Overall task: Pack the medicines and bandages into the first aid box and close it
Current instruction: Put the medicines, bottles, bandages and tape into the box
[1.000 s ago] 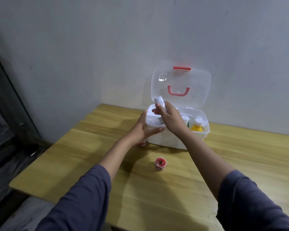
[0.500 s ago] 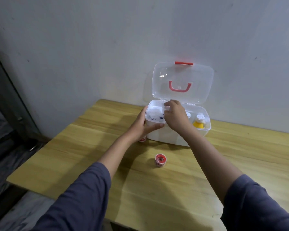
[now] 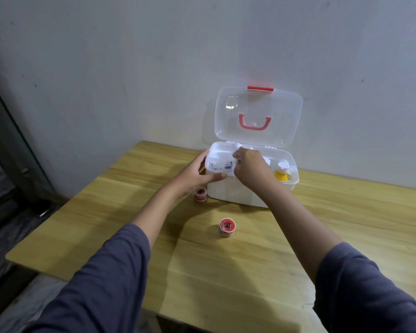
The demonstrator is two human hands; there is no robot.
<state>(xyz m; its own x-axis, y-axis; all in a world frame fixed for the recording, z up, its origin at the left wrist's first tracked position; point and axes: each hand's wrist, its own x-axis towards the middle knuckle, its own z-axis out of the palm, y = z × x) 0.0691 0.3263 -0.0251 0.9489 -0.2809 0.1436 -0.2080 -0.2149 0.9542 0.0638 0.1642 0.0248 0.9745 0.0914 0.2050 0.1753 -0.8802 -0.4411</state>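
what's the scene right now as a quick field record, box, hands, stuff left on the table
box: white first aid box at the back of the wooden table, by the wall
lid: clear lid open, standing upright
inside: yellow bottle at the right end; printed white item at the left end
left hand: left hand holds the box's left end
right hand: right hand reaches into the box; what it holds is hidden
still out: one tape roll in front of the box, another roll by its left corner

Both arms wear loose, dark slate-blue long sleeves point(image 3: 111, 280) pushed up, leaving the forearms bare.
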